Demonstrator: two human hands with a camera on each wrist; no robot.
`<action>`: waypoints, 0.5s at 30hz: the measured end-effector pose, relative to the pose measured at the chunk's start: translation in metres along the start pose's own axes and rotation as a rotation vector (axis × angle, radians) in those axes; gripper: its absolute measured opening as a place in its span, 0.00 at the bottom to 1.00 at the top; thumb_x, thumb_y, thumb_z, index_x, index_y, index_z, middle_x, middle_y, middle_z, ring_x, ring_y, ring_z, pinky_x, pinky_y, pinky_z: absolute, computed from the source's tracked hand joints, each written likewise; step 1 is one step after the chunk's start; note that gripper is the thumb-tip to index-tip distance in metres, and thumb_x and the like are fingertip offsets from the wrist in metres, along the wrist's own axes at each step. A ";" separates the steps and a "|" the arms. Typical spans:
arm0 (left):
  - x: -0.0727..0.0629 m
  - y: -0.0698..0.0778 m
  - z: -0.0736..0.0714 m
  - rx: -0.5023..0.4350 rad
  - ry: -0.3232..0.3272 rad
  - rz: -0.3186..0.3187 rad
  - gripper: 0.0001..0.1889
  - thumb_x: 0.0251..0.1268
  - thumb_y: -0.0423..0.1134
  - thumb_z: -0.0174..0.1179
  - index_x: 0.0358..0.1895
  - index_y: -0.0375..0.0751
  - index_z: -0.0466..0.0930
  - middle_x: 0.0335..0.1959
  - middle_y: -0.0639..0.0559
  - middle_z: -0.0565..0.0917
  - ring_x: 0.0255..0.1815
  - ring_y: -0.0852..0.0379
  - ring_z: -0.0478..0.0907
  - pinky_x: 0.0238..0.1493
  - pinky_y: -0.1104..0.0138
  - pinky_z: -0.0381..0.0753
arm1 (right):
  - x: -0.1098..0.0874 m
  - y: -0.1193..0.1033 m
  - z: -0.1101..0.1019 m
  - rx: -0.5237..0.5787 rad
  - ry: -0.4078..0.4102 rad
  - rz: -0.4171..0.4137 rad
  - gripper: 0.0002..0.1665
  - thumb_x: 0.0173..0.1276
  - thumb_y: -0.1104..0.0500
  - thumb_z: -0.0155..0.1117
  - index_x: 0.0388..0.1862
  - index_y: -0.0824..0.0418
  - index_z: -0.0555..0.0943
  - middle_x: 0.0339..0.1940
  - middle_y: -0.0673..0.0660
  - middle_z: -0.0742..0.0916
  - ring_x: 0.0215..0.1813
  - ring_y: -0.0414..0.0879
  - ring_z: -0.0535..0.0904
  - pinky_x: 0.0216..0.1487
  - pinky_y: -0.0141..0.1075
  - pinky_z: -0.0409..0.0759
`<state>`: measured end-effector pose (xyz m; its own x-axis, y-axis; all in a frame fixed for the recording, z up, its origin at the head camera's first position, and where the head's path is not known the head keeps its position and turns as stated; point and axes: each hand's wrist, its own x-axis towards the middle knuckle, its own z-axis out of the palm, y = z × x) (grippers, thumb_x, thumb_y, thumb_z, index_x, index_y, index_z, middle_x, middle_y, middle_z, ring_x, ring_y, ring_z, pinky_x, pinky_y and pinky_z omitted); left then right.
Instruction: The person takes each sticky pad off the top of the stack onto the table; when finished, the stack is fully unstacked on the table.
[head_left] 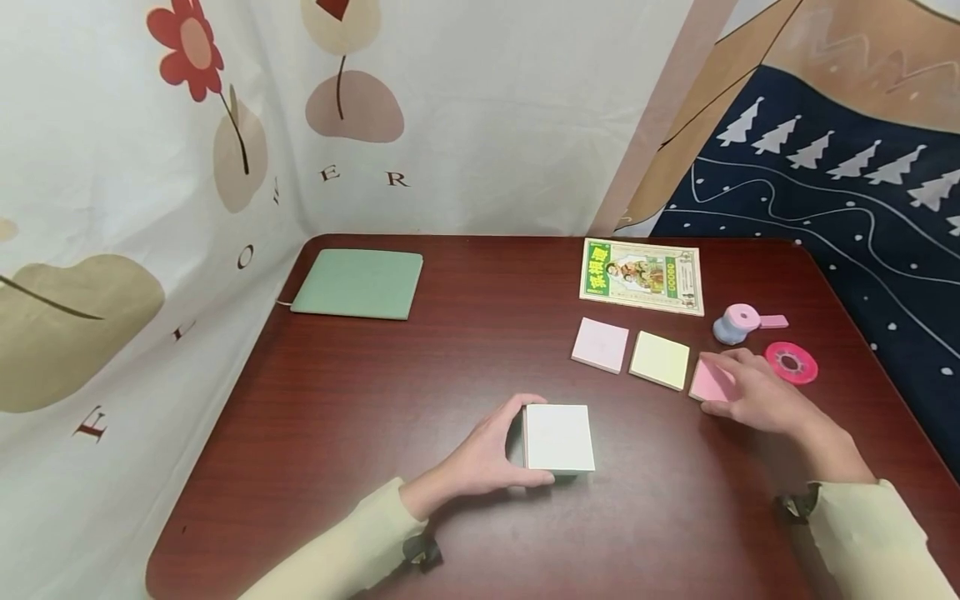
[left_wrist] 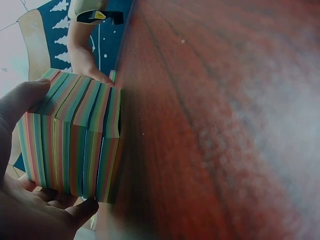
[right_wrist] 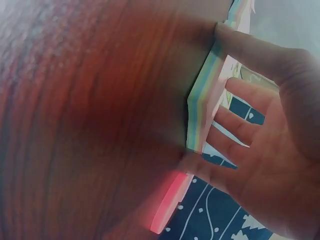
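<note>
My left hand [head_left: 487, 450] holds a tall stack of sticky note pads [head_left: 558, 438] with a white top, thumb on one side and fingers on the other. In the left wrist view, the striped edges of the stack [left_wrist: 70, 155] show several coloured layers standing on the table. My right hand [head_left: 761, 398] grips a pink-topped sticky note pad [head_left: 711, 381] lying on the table. In the right wrist view, thumb and little finger sit at opposite sides of this thin pad [right_wrist: 197, 122], with the other fingers over its top.
A pale pink pad [head_left: 600, 344] and a yellow pad [head_left: 659, 360] lie left of my right hand. Beyond it are a pink tape roll [head_left: 791, 363] and a pink-and-blue roll [head_left: 735, 324]. Farther back lie a printed booklet [head_left: 642, 277] and a green notebook [head_left: 358, 284].
</note>
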<state>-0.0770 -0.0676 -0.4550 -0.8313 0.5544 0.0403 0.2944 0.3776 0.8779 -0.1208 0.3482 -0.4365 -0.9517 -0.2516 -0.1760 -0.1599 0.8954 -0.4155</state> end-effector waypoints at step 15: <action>0.002 -0.001 0.001 -0.015 -0.008 -0.004 0.46 0.39 0.46 0.81 0.65 0.57 0.64 0.53 0.62 0.75 0.53 0.59 0.72 0.57 0.54 0.71 | -0.007 -0.089 -0.015 -0.078 0.121 -0.265 0.45 0.51 0.52 0.80 0.68 0.61 0.73 0.63 0.65 0.73 0.62 0.61 0.67 0.52 0.57 0.77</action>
<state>-0.0782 -0.0667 -0.4558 -0.8289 0.5585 0.0331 0.2839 0.3690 0.8850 -0.1033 0.2753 -0.3850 -0.8977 -0.4388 0.0389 -0.4219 0.8312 -0.3621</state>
